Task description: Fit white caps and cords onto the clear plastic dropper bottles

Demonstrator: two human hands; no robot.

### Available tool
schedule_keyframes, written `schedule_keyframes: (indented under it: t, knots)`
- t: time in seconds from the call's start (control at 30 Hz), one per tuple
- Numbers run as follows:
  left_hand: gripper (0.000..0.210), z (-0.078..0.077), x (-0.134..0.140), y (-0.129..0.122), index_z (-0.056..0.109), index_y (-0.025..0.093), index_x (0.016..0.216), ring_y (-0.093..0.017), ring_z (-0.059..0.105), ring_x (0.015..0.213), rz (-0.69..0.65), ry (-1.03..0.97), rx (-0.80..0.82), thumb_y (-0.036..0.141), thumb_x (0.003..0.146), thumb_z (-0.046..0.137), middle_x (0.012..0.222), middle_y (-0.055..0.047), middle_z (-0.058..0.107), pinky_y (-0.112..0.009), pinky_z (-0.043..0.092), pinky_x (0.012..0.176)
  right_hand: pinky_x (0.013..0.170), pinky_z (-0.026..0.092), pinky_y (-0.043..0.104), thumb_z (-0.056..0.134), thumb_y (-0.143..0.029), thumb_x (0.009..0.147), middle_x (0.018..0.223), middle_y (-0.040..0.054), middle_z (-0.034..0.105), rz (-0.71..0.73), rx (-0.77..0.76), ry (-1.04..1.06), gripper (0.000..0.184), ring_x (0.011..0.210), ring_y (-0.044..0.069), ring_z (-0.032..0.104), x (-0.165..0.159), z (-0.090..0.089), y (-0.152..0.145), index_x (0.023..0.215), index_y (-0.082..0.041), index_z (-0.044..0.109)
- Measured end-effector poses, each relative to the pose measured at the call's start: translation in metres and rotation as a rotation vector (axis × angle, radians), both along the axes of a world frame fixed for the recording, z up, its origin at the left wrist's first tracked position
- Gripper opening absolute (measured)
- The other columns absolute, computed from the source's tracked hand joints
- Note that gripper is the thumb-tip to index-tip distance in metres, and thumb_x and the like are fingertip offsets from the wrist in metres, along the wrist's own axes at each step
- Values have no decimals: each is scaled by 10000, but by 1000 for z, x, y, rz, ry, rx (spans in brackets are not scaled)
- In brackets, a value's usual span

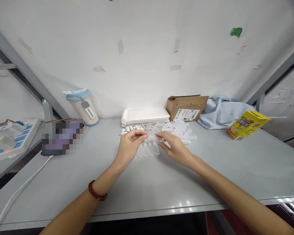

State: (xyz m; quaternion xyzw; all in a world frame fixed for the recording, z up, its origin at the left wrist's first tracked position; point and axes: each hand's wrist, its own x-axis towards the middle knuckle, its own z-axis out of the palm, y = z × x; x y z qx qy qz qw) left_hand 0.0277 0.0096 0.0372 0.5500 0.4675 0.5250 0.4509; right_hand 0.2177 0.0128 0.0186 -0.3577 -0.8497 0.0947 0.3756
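My left hand is closed in a pinch over the middle of the table, a red beaded bracelet on its wrist. What its fingertips hold is too small to make out. Facing it, my right hand grips a small translucent plastic piece between thumb and fingers. Below the fingertips lies a row of similar clear pieces, side by side. More of them form a pile beyond my right hand. Thin white strings lie just behind, with small white parts to their left.
A stack of white flat packs and a cardboard box stand against the wall. Grey-blue cloth and a yellow snack box are at right. At left are a tumbler, a phone with a cable and a power strip.
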Motion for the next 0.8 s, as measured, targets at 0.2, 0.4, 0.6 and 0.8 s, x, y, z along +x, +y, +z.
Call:
schedule_keyframes:
  t: [0.2, 0.4, 0.6, 0.8]
  knots:
    - [106, 0, 2, -5, 669, 162, 790, -135, 612, 752, -18, 46, 39, 244, 723, 667, 798, -18, 665, -242, 498, 707, 712, 516, 359, 468, -160, 884, 964, 105, 602, 24, 5, 3, 251, 853, 206, 586, -2, -2, -4, 1133, -178, 488]
    - [97, -5, 7, -10, 660, 165, 833, -145, 609, 815, -58, 134, 180, 220, 764, 620, 866, -34, 652, -263, 501, 758, 710, 514, 350, 463, -163, 889, 949, 96, 597, 30, 6, 6, 261, 842, 198, 586, -5, -4, -7, 1148, -188, 472]
    - [111, -9, 8, -10, 652, 170, 851, -150, 603, 862, -77, 137, 203, 238, 778, 605, 914, -39, 638, -276, 505, 797, 700, 513, 339, 466, -181, 891, 920, 81, 594, 23, 3, 24, 263, 826, 192, 591, -6, -6, -8, 1153, -198, 470]
    - [148, -9, 8, -10, 646, 174, 874, -166, 624, 858, -98, 114, 130, 279, 776, 609, 918, -45, 658, -294, 506, 802, 685, 515, 339, 458, -200, 897, 911, 73, 599, 5, -19, 38, 250, 804, 188, 593, -7, -6, -10, 1146, -216, 470]
